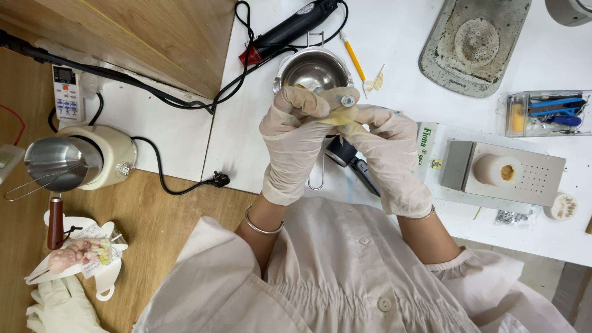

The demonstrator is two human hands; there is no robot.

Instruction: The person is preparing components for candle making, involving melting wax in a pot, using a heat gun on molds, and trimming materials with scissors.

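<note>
Small pale-yellow lump with a round metal disc (347, 100) on its end, pinched between the curled gloved fingers of the left hand (295, 132) and right hand (385, 145), directly above a steel melting pot (312, 71), yellow-handled tool (354, 60) just beyond the fingertips, black heat gun (290, 28) farther off.

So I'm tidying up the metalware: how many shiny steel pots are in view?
2. One small shiny steel pot sits on the white table just beyond the gloved hands; one steel pot with a wooden handle rests on the cream warmer at left. Others may be hidden.
</note>
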